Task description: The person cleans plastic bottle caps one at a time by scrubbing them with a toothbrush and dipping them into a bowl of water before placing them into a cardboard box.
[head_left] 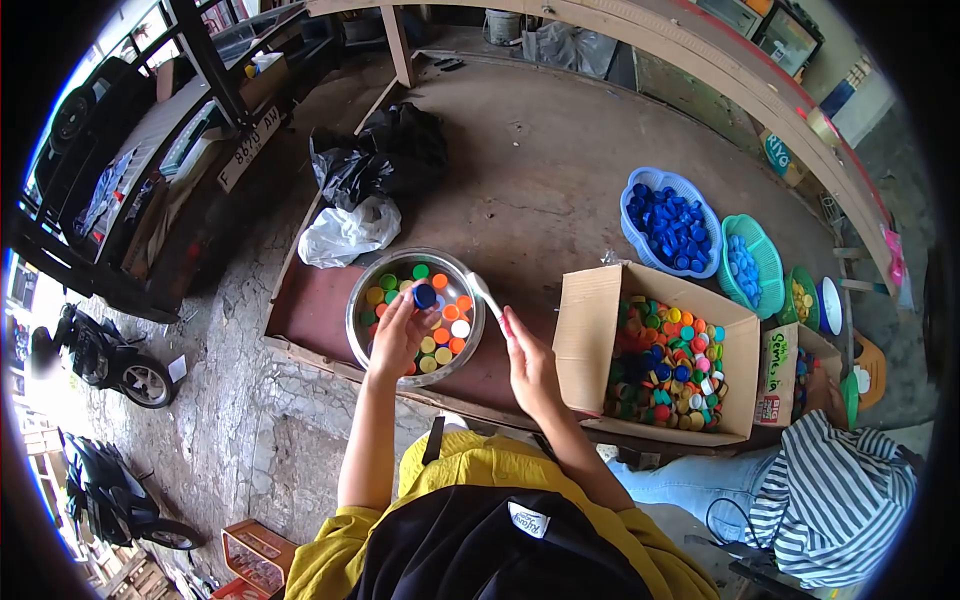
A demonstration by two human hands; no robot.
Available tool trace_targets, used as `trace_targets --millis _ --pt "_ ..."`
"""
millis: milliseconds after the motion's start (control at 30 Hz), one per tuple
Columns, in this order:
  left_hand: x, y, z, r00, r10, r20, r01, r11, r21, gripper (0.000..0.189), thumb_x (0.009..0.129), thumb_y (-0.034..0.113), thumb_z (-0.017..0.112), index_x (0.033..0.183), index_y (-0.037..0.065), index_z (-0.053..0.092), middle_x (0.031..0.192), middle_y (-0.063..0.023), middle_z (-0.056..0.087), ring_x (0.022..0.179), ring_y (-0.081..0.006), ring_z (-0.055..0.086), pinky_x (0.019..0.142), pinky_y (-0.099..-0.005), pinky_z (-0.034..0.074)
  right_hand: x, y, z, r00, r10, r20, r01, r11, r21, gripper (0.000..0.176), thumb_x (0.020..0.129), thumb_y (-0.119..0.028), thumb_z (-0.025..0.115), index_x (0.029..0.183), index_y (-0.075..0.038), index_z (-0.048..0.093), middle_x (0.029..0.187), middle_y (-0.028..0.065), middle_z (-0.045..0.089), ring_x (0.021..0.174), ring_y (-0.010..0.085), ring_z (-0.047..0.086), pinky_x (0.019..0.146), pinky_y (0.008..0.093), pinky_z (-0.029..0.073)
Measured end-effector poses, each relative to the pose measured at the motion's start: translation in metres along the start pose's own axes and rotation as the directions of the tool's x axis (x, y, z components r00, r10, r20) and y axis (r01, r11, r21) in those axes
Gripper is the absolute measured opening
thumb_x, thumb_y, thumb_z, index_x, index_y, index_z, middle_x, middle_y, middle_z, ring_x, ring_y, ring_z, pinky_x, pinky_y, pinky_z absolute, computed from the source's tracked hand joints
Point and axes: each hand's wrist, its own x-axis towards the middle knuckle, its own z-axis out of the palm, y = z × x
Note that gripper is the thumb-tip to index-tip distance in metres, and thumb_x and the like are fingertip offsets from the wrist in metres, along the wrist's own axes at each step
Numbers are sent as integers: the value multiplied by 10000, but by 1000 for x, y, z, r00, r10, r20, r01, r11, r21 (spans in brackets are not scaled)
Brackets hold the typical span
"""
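My left hand pinches a dark blue bottle cap above a metal basin. Loose caps in orange, yellow, green and white lie spread in that basin. Closed around a slim knife is my right hand, at the basin's right rim. The knife has a pale blade pointing up and left, towards the cap, and its handle shows some red. Fingers cover most of the handle. Blade and cap are apart.
Right of my hands stands an open cardboard box of mixed caps. Beyond it are a blue basket and a green basket with blue caps. A person in a striped top sits at right. Plastic bags lie at the back left.
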Motion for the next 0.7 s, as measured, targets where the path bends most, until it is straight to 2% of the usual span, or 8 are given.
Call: trace_targets --millis 133,167,300,433,533,600,667,700 --pt "-14 -20 20 999 33 -35 -35 997 -62 270 970 194 397 1142 3 480 1078 -95 574 996 -194 576 884 -346 479 -9 -13 -1 956 -110 273 173 960 -221 558 827 -29 519 1329 -259 437 706 94 506 555 282 531 508 408 453" --pt "-15 -24 24 993 26 -112 -36 996 -82 270 973 192 386 1135 -4 477 1082 -104 572 995 -197 576 885 -344 478 -8 0 7 971 -120 205 142 985 -97 545 835 -41 519 1323 -273 442 686 98 501 535 291 529 495 413 447" --pt "-16 -34 19 980 -9 -200 -20 989 -143 279 978 195 357 1112 -17 479 1066 -115 577 975 -204 584 879 -340 483 -5 -8 15 979 -49 199 39 998 56 540 837 -7 509 1322 -237 442 684 144 539 605 325 568 561 428 459" --pt "-20 -37 12 985 5 -174 -32 988 -154 292 980 209 353 1100 -23 484 1021 -118 590 922 -197 597 858 -333 493 -4 -5 14 976 120 181 -140 985 102 405 871 8 480 1264 -89 499 1024 232 604 909 331 624 772 327 499" --pt "-27 -34 12 995 6 -99 -20 990 -136 295 981 209 352 1101 -27 483 1023 -126 590 899 -192 596 851 -332 496 2 5 -4 952 151 268 -132 987 -86 412 868 12 465 1264 -95 496 982 218 617 870 316 630 755 369 510" --pt "-32 -31 22 989 5 -149 -22 993 -113 310 983 218 347 1104 -33 484 1014 -130 591 873 -190 594 851 -325 493 -6 -4 -3 978 15 206 -9 1000 -30 466 852 17 484 1288 -148 491 768 162 599 672 296 598 649 394 485" --pt "-34 -27 31 983 0 -184 -18 995 -94 318 984 223 344 1104 -34 487 1012 -130 592 865 -187 593 852 -321 490 -14 -18 -4 933 -41 357 102 983 -155 486 844 24 486 1295 -155 489 696 139 560 626 274 576 628 376 472" --pt "-34 -27 30 989 7 -146 -21 995 -95 321 985 225 342 1104 -34 488 1012 -129 592 872 -186 592 849 -319 488 -14 -11 2 968 -83 237 88 996 -12 488 840 31 483 1292 -151 492 674 135 544 624 263 576 616 376 470"
